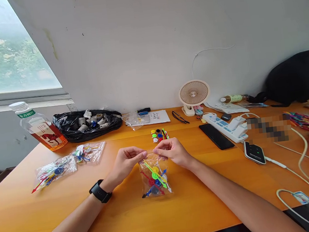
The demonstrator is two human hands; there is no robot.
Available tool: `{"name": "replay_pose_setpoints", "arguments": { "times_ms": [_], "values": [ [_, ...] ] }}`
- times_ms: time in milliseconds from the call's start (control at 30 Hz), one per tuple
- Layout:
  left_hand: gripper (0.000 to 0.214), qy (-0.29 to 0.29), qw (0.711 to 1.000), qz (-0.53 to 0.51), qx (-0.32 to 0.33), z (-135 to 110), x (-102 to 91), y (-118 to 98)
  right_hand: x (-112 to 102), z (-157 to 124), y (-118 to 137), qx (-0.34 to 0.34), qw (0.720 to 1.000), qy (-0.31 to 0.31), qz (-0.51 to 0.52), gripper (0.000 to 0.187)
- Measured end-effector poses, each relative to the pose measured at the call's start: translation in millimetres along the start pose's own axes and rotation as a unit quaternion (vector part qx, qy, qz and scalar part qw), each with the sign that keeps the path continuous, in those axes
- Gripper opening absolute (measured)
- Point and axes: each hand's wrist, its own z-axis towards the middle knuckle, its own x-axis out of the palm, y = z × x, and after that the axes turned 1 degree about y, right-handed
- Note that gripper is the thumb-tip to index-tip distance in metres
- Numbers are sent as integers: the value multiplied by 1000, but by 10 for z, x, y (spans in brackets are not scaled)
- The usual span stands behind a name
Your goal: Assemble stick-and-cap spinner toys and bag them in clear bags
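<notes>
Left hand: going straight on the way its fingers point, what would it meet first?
Probably the right hand: the left hand points sideways along the top of the clear bag, which both pinch; depth is hard to judge.

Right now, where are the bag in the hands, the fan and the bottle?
bag (154, 179), head view, on the middle of the clear pouch.
fan (193, 93), head view, on the centre of the round grille.
bottle (45, 133), head view, on the label on its side.
</notes>
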Motion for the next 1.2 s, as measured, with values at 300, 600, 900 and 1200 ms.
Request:
{"name": "replay_pose_setpoints", "arguments": {
  "times_ms": [300, 600, 900, 1200],
  "values": [
    [32, 7, 1000, 6, -2, 68, -129, 49, -100, 65, -45, -8, 1000, 5, 26, 36],
    [24, -36, 998, -56, 0, 115, -246, 199, -136, 66, -31, -13, 997, -12, 81, 19],
    [32, -61, 997, -37, 8, 97, -183, 163, -105, 10, -8, -60, 998, -1, 32, 17],
    [39, -16, 999, -11, 26, 38, -123, 90, 10, -13, 12, -12, 998, 45, -44, 37]
  ]
}}
